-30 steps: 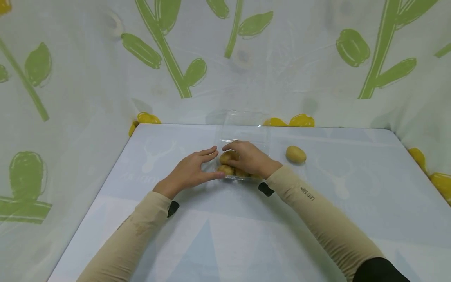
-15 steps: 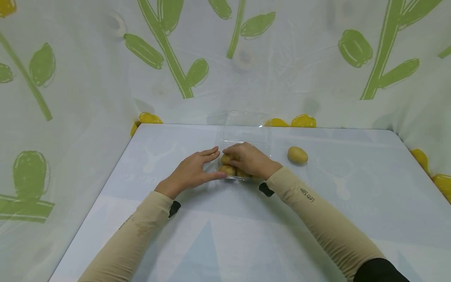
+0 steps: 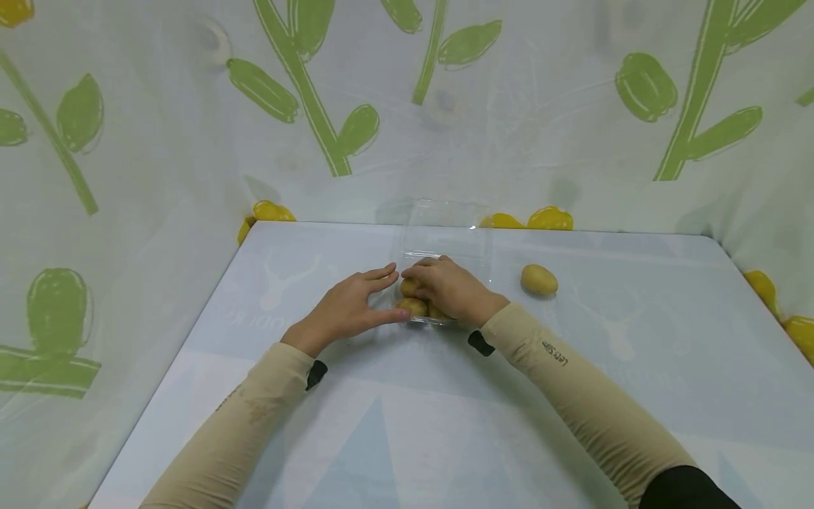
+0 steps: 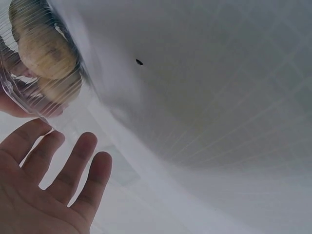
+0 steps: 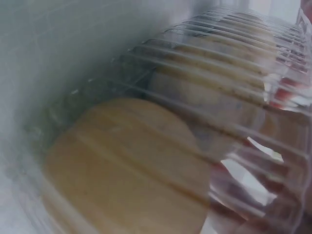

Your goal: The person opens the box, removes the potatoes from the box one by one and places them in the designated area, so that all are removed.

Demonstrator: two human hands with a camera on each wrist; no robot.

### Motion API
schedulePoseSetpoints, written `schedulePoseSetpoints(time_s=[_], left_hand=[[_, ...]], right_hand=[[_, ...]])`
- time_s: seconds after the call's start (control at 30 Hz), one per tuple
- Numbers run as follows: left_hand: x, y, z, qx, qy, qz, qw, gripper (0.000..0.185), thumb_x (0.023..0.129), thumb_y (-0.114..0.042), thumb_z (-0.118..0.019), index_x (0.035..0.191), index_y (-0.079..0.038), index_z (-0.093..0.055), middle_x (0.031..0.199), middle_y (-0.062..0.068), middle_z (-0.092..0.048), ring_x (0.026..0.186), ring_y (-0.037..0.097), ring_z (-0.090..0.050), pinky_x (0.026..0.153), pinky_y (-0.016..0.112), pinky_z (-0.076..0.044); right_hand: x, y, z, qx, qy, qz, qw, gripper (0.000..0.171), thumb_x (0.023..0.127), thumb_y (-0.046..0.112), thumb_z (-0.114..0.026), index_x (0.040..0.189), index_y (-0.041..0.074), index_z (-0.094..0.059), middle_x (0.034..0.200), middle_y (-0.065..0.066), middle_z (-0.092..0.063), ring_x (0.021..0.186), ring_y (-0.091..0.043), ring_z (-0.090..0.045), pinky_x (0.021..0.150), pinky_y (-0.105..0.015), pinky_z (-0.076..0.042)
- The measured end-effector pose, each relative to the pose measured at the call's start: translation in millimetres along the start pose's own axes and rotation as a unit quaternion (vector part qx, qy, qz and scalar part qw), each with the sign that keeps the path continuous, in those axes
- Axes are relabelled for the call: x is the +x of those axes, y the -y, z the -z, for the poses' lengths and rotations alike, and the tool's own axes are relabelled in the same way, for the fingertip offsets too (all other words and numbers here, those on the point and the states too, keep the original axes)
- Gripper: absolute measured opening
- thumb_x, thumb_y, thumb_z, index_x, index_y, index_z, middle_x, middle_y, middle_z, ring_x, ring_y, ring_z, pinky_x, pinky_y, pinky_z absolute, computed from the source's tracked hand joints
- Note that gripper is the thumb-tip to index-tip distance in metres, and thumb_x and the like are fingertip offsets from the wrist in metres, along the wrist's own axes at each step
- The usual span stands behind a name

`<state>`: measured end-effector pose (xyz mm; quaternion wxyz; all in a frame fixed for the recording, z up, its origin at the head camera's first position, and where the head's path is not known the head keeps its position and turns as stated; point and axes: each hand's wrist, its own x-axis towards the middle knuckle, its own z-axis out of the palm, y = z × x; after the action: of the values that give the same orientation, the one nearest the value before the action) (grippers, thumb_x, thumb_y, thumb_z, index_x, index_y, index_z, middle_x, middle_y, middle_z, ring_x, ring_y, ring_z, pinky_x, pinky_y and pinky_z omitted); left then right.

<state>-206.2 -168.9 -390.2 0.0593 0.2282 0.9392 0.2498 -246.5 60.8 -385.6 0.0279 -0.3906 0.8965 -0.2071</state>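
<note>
Clear plastic box [image 3: 445,240] at the frame's centre holds potatoes [image 3: 413,306]. Right hand [image 3: 448,288] curls over them inside; left hand [image 3: 350,308], fingers straight, braces its left wall. Pressing gently should avoid buckling it. 1 loose potato [image 3: 539,279] lies on the surface [image 3: 604,367], right.

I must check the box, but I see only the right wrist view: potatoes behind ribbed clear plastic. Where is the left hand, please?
Observer: The left hand lies flat on the table, fingers straight, against the left side of the clear plastic box.
Operator: Is any potato outside the box?
Observer: Yes, one loose potato lies on the table, to the right of the box and apart from it.
Operator: And what does the right hand do?
Observer: The right hand reaches into the box from above, fingers curled over the potatoes in the box.
</note>
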Motion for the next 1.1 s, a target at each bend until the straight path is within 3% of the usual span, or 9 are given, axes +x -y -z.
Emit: schedulePoseSetpoints(time_s=[0.23,0.47,0.77,0.9,1.1], left_hand=[[0.3,-1.6,-0.1,0.005,0.001,0.0,1.0,0.09,0.085,-0.072,-0.066,0.153,-0.017,-0.045,0.161,-0.01,-0.033,0.143,0.029,-0.042,0.111,0.051,-0.039],[0.8,-1.1,-0.8,0.005,-0.001,-0.001,1.0,0.089,0.085,-0.072,-0.065,0.153,-0.016,-0.046,0.161,-0.01,-0.034,0.143,0.028,-0.041,0.111,0.05,-0.04],[0.3,-1.7,0.7,-0.002,0.002,0.003,1.0,0.092,0.085,-0.074,-0.064,0.153,-0.014,-0.046,0.162,-0.008,-0.034,0.146,0.025,-0.037,0.113,0.05,-0.038],[0.7,-1.3,-0.8,-0.004,0.002,0.005,1.0,0.093,0.084,-0.075,-0.063,0.153,-0.015,-0.046,0.162,-0.009,-0.034,0.147,0.024,-0.036,0.113,0.049,-0.037],[0.4,-2.2,-1.6,-0.003,-0.001,0.01,0.9999,0.095,0.083,-0.077,-0.063,0.153,-0.016,-0.045,0.162,-0.01,-0.033,0.147,0.026,-0.036,0.114,0.051,-0.036]], right_hand=[[-3.9,1.9,-1.1,0.031,-0.03,0.008,0.999,0.034,0.097,0.005,-0.069,0.13,0.001,-0.063,0.128,-0.016,-0.062,0.115,-0.032,-0.062,0.101,-0.043,-0.049],[-4.7,1.5,1.6,0.049,-0.03,-0.005,0.998,0.036,0.099,0.004,-0.065,0.134,-0.001,-0.059,0.13,-0.02,-0.057,0.116,-0.034,-0.06,0.102,-0.043,-0.049],[-12.9,8.9,20.3,0.074,-0.044,-0.029,0.996,0.041,0.099,0.007,-0.065,0.139,0.002,-0.056,0.135,-0.017,-0.054,0.119,-0.029,-0.059,0.103,-0.041,-0.049],[-20.6,9.5,27.0,0.078,-0.073,-0.022,0.994,0.042,0.098,0.007,-0.066,0.14,0.003,-0.057,0.135,-0.015,-0.054,0.121,-0.028,-0.058,0.102,-0.04,-0.049],[-35.7,7.7,33.5,0.082,-0.148,0.032,0.985,0.043,0.096,0.004,-0.068,0.138,0.0,-0.056,0.135,-0.015,-0.055,0.124,-0.027,-0.056,0.102,-0.039,-0.049]])
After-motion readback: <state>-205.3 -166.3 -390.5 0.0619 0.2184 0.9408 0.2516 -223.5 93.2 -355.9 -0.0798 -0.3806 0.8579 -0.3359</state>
